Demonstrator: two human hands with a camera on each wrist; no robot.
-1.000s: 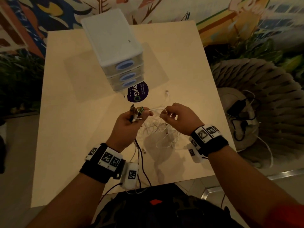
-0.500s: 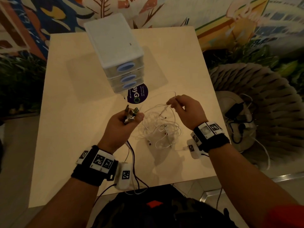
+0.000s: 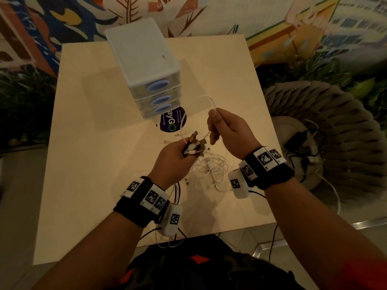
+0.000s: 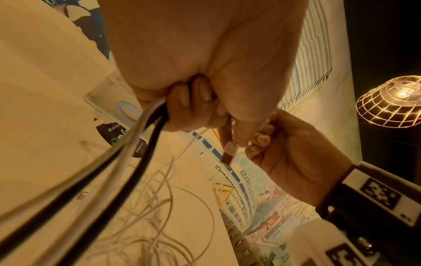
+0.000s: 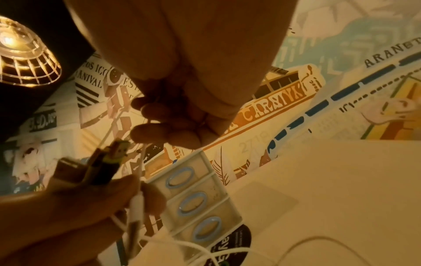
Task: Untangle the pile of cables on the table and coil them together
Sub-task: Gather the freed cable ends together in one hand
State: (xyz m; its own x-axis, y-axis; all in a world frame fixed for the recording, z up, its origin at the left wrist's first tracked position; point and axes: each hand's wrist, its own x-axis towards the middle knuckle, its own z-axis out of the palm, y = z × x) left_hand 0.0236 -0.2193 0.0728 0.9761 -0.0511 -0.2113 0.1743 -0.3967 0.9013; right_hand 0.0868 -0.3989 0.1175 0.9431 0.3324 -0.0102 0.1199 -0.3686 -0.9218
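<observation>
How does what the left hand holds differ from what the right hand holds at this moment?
The left hand grips a bunch of cable ends, black and white, with several plugs sticking out; the right hand pinches a single thin white cable. The bunch is gathered tight; the white cable arcs in a loose loop above the table. Both hands are raised over the tangled pile.

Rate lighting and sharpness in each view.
Head: dim and warm, edges smeared, left hand and white cable readable. Left wrist: cables near the lens motion-blurred. Right wrist: lamp flares, right hand shadowed.
</observation>
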